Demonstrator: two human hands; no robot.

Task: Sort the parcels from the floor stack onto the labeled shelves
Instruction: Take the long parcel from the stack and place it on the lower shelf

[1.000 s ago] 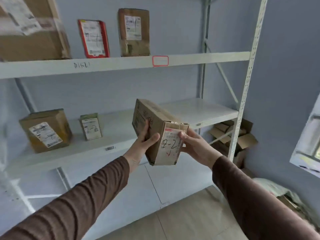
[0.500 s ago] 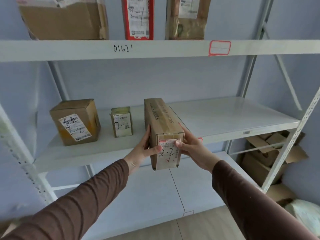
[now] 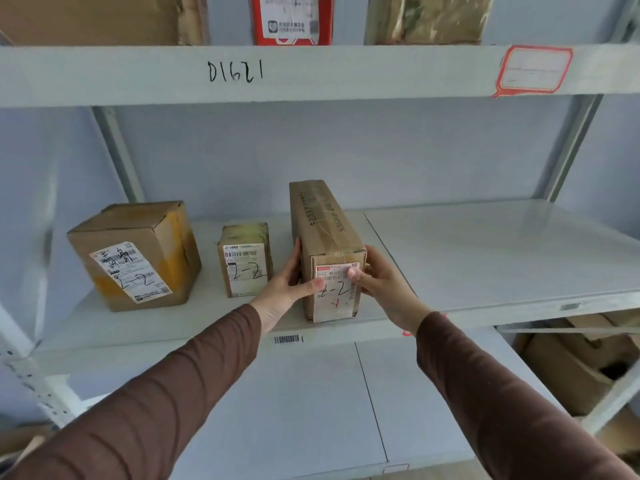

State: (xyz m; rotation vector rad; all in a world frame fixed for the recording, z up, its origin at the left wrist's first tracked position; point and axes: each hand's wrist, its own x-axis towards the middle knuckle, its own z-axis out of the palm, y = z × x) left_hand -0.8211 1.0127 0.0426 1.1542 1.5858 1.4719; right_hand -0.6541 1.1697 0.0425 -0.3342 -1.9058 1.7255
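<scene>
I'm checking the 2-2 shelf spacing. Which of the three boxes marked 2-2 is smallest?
The small box in the middle, between the large box at left and the long box held by both hands.

On the middle shelf (image 3: 485, 258) three parcels stand in a row: the large box (image 3: 135, 254) at the left, the small box (image 3: 245, 259) just right of it, and the long box (image 3: 325, 237) right of that, its length running back toward the wall. The left hand (image 3: 285, 284) is on the long box's left side, the right hand (image 3: 379, 282) on its right. Above, the upper shelf (image 3: 346, 74) carries three more parcels. A lower shelf (image 3: 311, 403) lies beneath, with flattened cardboard (image 3: 571, 365) at the lower right
</scene>
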